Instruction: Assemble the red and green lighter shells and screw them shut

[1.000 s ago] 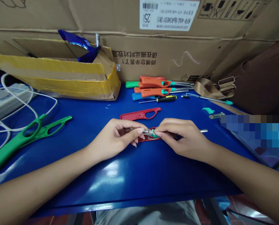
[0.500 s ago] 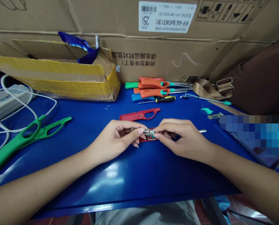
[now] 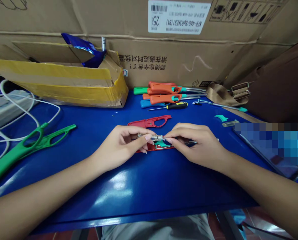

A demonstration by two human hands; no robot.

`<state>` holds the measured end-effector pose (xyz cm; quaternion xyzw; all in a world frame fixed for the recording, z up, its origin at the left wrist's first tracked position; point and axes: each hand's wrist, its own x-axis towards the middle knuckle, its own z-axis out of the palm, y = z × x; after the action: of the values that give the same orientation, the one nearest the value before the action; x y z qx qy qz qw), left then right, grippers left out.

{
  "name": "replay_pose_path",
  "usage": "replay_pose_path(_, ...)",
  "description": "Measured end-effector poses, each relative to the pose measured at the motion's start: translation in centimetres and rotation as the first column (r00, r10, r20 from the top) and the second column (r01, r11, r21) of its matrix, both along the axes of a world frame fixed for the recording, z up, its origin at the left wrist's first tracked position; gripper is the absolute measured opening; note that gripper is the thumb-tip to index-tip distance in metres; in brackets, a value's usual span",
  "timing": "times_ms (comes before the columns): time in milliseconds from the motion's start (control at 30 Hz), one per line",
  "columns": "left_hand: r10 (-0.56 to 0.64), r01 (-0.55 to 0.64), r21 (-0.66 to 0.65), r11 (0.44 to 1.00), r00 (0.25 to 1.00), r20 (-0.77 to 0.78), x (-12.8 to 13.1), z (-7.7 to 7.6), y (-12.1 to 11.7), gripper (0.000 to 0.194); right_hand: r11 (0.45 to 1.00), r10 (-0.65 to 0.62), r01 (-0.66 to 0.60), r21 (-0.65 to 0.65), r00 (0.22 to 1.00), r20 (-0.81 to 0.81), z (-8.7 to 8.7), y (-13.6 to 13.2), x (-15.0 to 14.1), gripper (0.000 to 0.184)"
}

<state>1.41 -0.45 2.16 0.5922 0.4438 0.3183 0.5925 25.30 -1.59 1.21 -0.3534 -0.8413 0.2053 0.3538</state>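
Note:
My left hand point(image 3: 125, 144) and my right hand point(image 3: 194, 141) meet at the middle of the blue table point(image 3: 138, 186), both pinching a small clear and metal lighter insert point(image 3: 156, 137). Under the fingers lies a red lighter shell half point(image 3: 156, 147) with a teal trigger piece point(image 3: 161, 144) in it. A thin metal tube point(image 3: 204, 141) pokes out past my right hand. A second red shell half point(image 3: 150, 122) lies just beyond the hands.
Several orange, green and blue stick lighters point(image 3: 164, 93) and a black-and-yellow screwdriver point(image 3: 175, 106) lie at the back. Green shell halves point(image 3: 28, 146) and white cables point(image 3: 16, 110) lie left. A yellow-taped cardboard box point(image 3: 63, 80) stands back left; small teal and metal parts point(image 3: 225, 120) lie right.
Both hands lifted the insert slightly and shifted a little away from me; the red shell under them now shows more, with the teal trigger piece visible.

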Motion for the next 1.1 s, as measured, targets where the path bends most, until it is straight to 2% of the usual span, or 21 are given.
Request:
replay_pose_path(400,-0.045,0.046,0.060,0.997,0.999,-0.017,0.0,-0.3,-0.1,0.020,0.999,0.040,-0.040,0.036,0.999,0.003,-0.3,-0.1,0.0,0.016)
replay_pose_path(800,-0.024,0.024,0.004,1.000,0.999,-0.022,0.2,0.0,-0.3,0.020,0.999,0.038,-0.039,0.027,0.999,0.022,-0.3,0.0,-0.1,0.012)
replay_pose_path(1000,-0.052,0.077,0.160,0.984,0.987,-0.153,-0.3,0.4,0.0,0.024,0.999,0.014,-0.009,-0.042,0.993,0.118,-0.1,0.1,0.2,0.016)
replay_pose_path(1100,-0.103,0.194,0.308,0.931,0.952,-0.288,-1.2,0.7,0.5,0.023,0.998,0.047,-0.038,-0.042,0.972,0.230,-0.1,0.2,0.6,0.026)
